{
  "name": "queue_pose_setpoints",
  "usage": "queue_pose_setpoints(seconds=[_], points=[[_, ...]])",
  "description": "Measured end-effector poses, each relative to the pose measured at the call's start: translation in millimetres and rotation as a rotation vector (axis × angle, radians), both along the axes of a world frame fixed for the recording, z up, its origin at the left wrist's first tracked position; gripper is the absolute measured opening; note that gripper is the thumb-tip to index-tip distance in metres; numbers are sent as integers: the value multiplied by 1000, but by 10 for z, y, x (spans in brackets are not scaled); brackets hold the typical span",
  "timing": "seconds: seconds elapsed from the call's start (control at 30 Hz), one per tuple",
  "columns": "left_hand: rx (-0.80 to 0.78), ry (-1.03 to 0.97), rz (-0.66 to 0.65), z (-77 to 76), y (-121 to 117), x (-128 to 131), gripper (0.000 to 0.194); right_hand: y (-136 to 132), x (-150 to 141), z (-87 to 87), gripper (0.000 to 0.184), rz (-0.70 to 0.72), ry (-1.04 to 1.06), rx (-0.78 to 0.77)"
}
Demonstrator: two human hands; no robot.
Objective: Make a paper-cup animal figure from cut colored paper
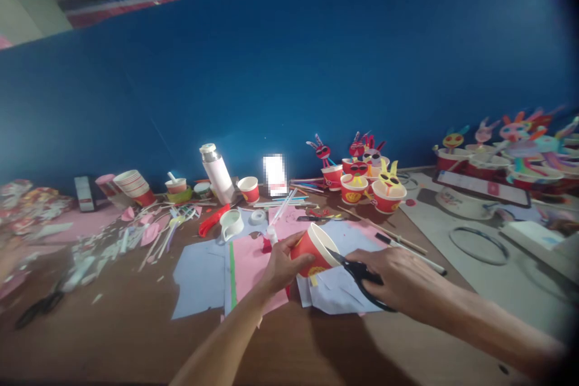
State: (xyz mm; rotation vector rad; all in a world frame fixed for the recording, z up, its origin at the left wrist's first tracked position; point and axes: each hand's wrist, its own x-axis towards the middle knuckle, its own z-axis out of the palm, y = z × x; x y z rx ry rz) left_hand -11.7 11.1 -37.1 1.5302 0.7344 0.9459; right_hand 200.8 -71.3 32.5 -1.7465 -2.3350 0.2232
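A red paper cup (307, 256) with a yellow print lies tilted in my left hand (286, 264), its mouth turned to the right. My right hand (398, 280) grips black-handled scissors (364, 277). Their blades reach the cup's rim; whether they cut into the wall I cannot tell. Below the cup lies folded pale blue paper (346, 292), and pink paper (256, 265) with a green strip is left of it. A small glue bottle (270, 238) with a red part stands just behind my left hand.
Finished cups with paper bunny figures (389, 193) stand at the back right. A white thermos (218, 175), another red cup (248, 190) and a tape roll (257, 218) are behind the papers. Paper scraps, stacked cups (134, 187) and other scissors (40, 307) lie left; a black marker (409, 253) lies right.
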Motion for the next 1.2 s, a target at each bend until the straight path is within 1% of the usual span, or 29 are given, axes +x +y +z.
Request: queue_pose_setpoints(seconds=[0.07, 0.13, 0.17, 0.2, 0.23, 0.3, 0.33, 0.37, 0.43, 0.47, 0.53, 0.6, 0.67, 0.7, 0.73, 0.77, 0.8, 0.9, 0.93, 0.97, 1.03, 1.2], points=[[-8, 8, 7, 11, -1, 1, 51, -12, -27, -14, 35, 16, -51, 37], [-16, -1, 8, 18, -4, 2, 51, -1, -31, -34, 33, 3, 38, 1], [-17, -10, 10, 20, -7, 3, 51, 13, -24, -46, 31, -22, 141, -63], [-17, -17, 13, 20, -9, 2, 50, 31, -11, -61, 28, -60, 273, -165], [-15, -17, 18, 19, -10, 2, 50, 52, 5, -80, 26, -109, 422, -293], [-8, -5, 29, 14, -10, -2, 50, 94, 39, -125, 29, -195, 719, -537], [-5, 3, 34, 11, -9, -4, 50, 112, 53, -149, 31, -216, 845, -615], [-4, 9, 37, 7, -8, -6, 50, 126, 63, -169, 32, -219, 943, -656], [-8, 6, 32, 0, -3, -7, 51, 142, 69, -188, 32, -210, 1030, -667], [-11, 1, 29, -3, -1, -7, 50, 144, 64, -184, 32, -215, 1014, -666], [-13, -8, 25, -4, 2, -4, 49, 131, 43, -149, 31, -232, 879, -640], [-11, -16, 19, 5, 3, -2, 49, 99, 17, -95, 29, -200, 681, -518], [-4, -11, 16, 23, 0, -1, 49, 59, -5, -49, 25, -132, 504, -313], [1, -4, 17, 35, -2, -1, 49, 42, -14, -35, 25, -101, 448, -222], [10, 6, 21, 46, -6, -1, 49, 31, -20, -30, 25, -81, 428, -173], [19, 15, 27, 55, -10, -2, 48, 27, -24, -33, 25, -84, 447, -182], [29, 23, 30, 61, -13, -2, 48, 30, -27, -43, 24, -108, 506, -246], [37, 37, 25, 47, -16, -5, 50, 66, -29, -90, 29, -216, 855, -546], [30, 43, 21, 31, -12, -8, 52, 80, -30, -104, 31, -236, 974, -611], [23, 49, 25, 11, -6, -9, 55, 92, -31, -116, 32, -240, 1070, -645], [15, 45, 52, -37, 11, -10, 61, 110, -34, -133, 33, -230, 1178, -663], [2, -27, 105, -121, 39, 17, 70, 137, -34, -152, 30, -180, 1199, -656]])
